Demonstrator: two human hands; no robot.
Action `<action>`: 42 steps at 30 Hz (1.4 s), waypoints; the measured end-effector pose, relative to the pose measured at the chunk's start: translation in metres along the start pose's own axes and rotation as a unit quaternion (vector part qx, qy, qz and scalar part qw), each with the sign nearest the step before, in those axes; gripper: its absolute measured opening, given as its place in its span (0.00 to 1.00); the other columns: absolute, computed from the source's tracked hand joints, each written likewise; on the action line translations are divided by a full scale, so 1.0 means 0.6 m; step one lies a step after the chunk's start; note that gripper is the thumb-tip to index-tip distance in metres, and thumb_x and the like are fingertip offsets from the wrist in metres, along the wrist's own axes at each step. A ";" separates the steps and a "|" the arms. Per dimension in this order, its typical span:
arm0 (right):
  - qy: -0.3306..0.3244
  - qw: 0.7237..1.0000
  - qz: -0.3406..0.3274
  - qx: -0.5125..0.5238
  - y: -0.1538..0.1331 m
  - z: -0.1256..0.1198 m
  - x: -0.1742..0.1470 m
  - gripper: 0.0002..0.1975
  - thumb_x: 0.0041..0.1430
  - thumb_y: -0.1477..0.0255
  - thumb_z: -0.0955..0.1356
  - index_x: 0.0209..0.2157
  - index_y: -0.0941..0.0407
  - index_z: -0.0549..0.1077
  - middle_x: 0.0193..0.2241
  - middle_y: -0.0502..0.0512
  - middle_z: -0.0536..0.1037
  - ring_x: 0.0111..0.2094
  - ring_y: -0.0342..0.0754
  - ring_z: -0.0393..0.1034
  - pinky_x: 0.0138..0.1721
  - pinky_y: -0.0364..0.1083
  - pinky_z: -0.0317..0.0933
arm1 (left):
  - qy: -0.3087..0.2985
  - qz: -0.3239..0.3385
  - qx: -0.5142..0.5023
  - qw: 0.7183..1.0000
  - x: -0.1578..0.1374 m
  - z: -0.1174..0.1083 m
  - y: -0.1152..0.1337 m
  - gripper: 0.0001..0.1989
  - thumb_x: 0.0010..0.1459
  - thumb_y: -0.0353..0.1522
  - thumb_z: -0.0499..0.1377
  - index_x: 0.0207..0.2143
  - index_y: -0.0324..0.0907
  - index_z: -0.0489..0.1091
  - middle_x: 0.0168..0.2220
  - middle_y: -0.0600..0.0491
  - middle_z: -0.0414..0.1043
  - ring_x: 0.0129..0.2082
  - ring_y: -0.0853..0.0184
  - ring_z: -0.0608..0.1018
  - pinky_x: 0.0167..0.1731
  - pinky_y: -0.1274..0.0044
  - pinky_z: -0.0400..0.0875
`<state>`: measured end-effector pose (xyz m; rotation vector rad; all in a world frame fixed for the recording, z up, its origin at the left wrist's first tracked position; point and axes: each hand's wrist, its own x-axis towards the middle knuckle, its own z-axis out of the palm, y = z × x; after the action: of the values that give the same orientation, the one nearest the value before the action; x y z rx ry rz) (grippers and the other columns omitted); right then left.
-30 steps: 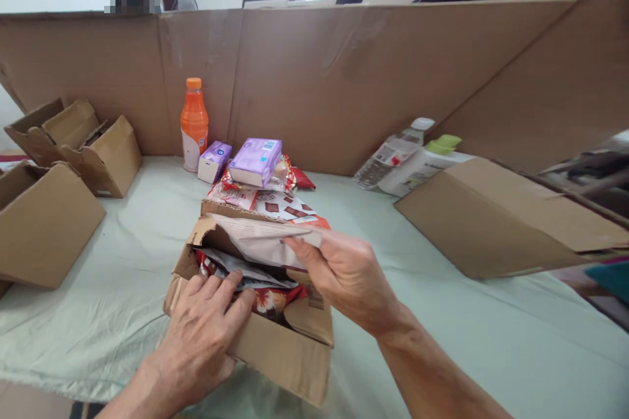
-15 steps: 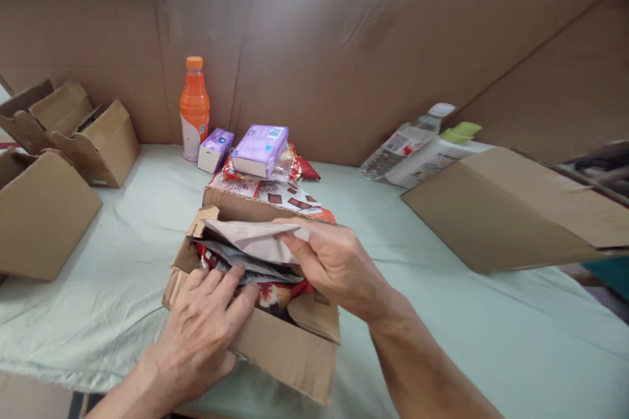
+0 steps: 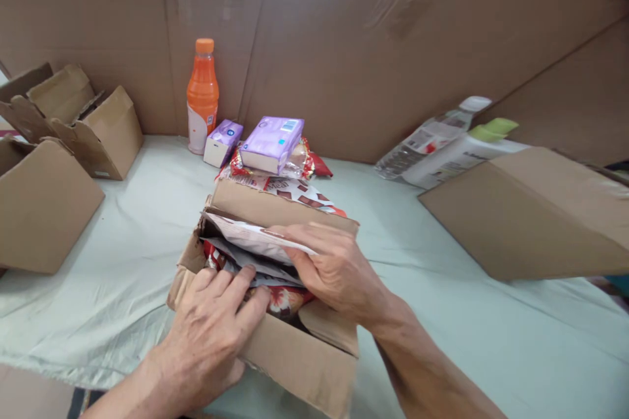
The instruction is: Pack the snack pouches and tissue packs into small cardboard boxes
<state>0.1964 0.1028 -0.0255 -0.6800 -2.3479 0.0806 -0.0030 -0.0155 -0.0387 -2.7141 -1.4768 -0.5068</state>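
A small open cardboard box (image 3: 304, 353) stands in front of me with several packets upright inside. My left hand (image 3: 216, 314) hooks over its near left wall, fingers reaching in against a grey packet (image 3: 255, 265) and the thumb side low outside. My right hand (image 3: 334, 268) pinches the top edge of a white packet (image 3: 250, 236) at the far side of the box. In front of the grey packet shows a red food packet (image 3: 282, 301), partly under my left fingers. The lower parts of the packets are hidden.
Behind the box lie a white-and-brown snack bag (image 3: 299, 191), purple tissue packs (image 3: 272, 141) and an upright orange drink bottle (image 3: 202, 98). Other cardboard boxes (image 3: 49, 209) stand left. At right, a clear bottle (image 3: 422, 144) and a white green-capped bottle (image 3: 452, 160) lean behind a tilted box (image 3: 515, 222).
The view has tilted down slightly. My right hand has pushed the white packet a little lower and more upright against the far wall. My left hand keeps its place on the box.
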 end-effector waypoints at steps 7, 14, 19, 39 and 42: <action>0.071 0.997 -0.010 -0.031 -0.025 -0.084 0.003 0.13 0.65 0.80 0.66 0.45 0.50 0.76 0.36 0.49 0.85 0.33 0.47 0.80 0.34 0.44 0.73 | -0.024 -0.012 -0.010 1.000 0.002 -0.002 0.002 0.36 0.42 0.24 0.57 0.58 0.40 0.64 0.62 0.41 0.69 0.49 0.53 0.74 0.45 0.64 0.62; -0.041 0.981 -0.049 -0.183 -0.046 -0.128 0.024 0.12 0.67 0.78 0.62 0.39 0.53 0.76 0.32 0.55 0.84 0.29 0.50 0.79 0.29 0.47 0.68 | -0.020 -0.009 -0.005 1.000 0.006 -0.006 0.002 0.32 0.46 0.25 0.57 0.57 0.40 0.65 0.60 0.42 0.71 0.47 0.54 0.73 0.46 0.64 0.63; -0.314 0.920 0.040 -0.229 -0.041 -0.049 0.072 0.10 0.60 0.80 0.66 0.39 0.56 0.78 0.32 0.57 0.84 0.29 0.51 0.79 0.25 0.45 0.59 | -0.028 -0.014 -0.008 0.999 0.007 -0.003 0.001 0.33 0.44 0.25 0.58 0.56 0.40 0.65 0.58 0.42 0.71 0.47 0.53 0.73 0.49 0.63 0.63; -0.433 0.898 0.051 -0.062 -0.034 0.010 0.085 0.11 0.60 0.78 0.69 0.45 0.58 0.76 0.43 0.58 0.83 0.42 0.54 0.78 0.37 0.45 0.62 | -0.031 -0.016 -0.012 0.999 0.004 -0.001 0.002 0.33 0.43 0.24 0.59 0.56 0.40 0.66 0.55 0.43 0.72 0.46 0.53 0.73 0.48 0.63 0.65; -0.457 0.883 0.066 -0.080 -0.038 0.021 0.099 0.11 0.66 0.79 0.64 0.38 0.58 0.78 0.38 0.59 0.84 0.38 0.52 0.79 0.34 0.45 0.60 | -0.038 -0.020 -0.010 0.999 0.006 -0.001 0.002 0.32 0.44 0.24 0.59 0.55 0.40 0.66 0.54 0.43 0.73 0.46 0.53 0.73 0.48 0.62 0.65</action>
<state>0.1407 0.1140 0.0056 -1.0464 -3.2286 0.3348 -0.0003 -0.0136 -0.0368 -2.7535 -1.5548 -0.4276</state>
